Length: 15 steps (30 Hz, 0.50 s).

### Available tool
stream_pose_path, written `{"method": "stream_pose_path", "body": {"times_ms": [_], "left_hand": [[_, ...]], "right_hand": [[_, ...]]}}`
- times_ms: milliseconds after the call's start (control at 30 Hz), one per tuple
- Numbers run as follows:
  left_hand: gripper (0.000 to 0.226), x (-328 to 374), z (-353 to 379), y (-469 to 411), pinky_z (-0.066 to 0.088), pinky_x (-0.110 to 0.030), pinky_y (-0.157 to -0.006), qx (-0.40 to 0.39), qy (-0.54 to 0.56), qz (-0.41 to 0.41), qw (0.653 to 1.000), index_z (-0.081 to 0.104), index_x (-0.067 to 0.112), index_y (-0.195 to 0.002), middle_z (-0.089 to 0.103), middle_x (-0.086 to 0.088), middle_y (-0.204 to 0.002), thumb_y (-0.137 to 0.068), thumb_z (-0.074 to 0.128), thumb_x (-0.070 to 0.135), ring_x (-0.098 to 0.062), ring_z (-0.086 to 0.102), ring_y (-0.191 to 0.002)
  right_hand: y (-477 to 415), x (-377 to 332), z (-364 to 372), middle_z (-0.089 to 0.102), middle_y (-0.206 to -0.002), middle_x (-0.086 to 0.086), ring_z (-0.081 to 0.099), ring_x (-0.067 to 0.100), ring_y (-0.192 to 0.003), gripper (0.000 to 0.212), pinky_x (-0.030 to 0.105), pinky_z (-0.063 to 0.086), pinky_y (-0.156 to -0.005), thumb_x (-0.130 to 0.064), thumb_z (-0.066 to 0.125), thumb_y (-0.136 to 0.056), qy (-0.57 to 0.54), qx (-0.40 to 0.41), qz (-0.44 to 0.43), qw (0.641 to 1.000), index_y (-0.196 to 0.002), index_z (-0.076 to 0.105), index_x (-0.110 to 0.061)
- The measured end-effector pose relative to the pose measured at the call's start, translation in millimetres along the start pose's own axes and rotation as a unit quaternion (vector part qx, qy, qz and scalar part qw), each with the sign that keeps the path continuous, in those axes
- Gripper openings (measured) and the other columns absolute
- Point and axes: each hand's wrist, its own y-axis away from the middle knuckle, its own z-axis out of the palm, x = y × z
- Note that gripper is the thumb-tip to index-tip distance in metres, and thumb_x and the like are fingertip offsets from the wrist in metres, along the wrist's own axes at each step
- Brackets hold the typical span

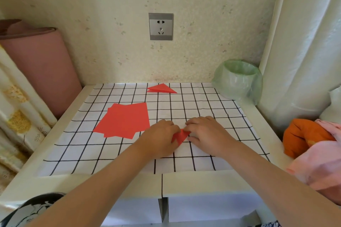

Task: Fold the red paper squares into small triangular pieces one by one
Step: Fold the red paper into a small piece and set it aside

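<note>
A small folded red paper piece (180,136) lies on the checked table cover between my hands. My left hand (160,137) pinches its left side with curled fingers. My right hand (206,134) pinches its upper right corner, fingers bent over it. Much of the piece is hidden under my fingers. A loose stack of flat red paper squares (123,120) lies to the left of my left hand. A folded red triangle (160,88) rests near the far edge of the cover.
The white table (77,180) carries a black-grid cover (184,108). A bin lined with a green bag (238,79) stands at the back right. Orange and pink cloths (311,145) lie at the right, a pink roll (40,64) at the left.
</note>
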Motion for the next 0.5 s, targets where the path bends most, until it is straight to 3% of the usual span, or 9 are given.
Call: {"method": "stream_pose_path", "body": {"times_ms": [33, 167, 300, 500], "left_hand": [[0.043, -2.0, -1.5, -1.4, 0.047, -0.031, -0.069, -0.008, 0.011, 0.004, 1.000, 0.066, 0.018, -0.092, 0.055, 0.002, -0.081, -0.088, 0.037, 0.050, -0.016, 0.050, -0.080], [0.041, -12.4, -1.3, -4.8, 0.043, -0.026, -0.078, -0.047, 0.048, 0.000, 0.998, 0.062, 0.025, -0.111, 0.050, 0.009, -0.099, -0.079, 0.068, 0.050, -0.008, 0.043, -0.094], [0.026, -15.9, -1.4, -5.9, 0.032, -0.013, -0.067, -0.007, 0.049, 0.027, 0.998, 0.065, 0.023, -0.104, 0.054, 0.009, -0.091, -0.085, 0.066, 0.041, -0.009, 0.046, -0.090], [0.029, -19.9, -1.3, -3.2, 0.038, -0.021, -0.073, -0.011, 0.062, 0.044, 0.997, 0.063, 0.023, -0.106, 0.054, 0.007, -0.096, -0.083, 0.067, 0.039, -0.008, 0.044, -0.090]], "right_hand": [[-2.2, 1.3, 0.9, 0.063, -0.121, -0.011, 0.058, 0.017, -0.110, 0.023, 0.036, 0.041, -0.091, -0.037, 0.059, -0.096, -0.010, -0.001, -0.012, 1.000, -0.115, 0.070, -0.032], [-11.1, 6.1, 3.0, 0.069, -0.108, -0.013, 0.063, 0.017, -0.095, 0.023, 0.037, 0.047, -0.079, -0.041, 0.059, -0.094, -0.010, -0.006, -0.058, 0.998, -0.111, 0.072, -0.033], [-15.0, 10.9, 6.6, 0.068, -0.089, -0.009, 0.063, 0.018, -0.077, 0.038, 0.035, 0.049, -0.066, -0.048, 0.039, -0.098, 0.074, 0.028, -0.122, 0.989, -0.105, 0.070, -0.027], [-14.0, 11.9, 8.9, 0.066, -0.090, -0.006, 0.061, 0.018, -0.078, 0.037, 0.035, 0.051, -0.065, -0.050, 0.044, -0.099, 0.070, 0.042, -0.150, 0.985, -0.111, 0.068, -0.024]]}}
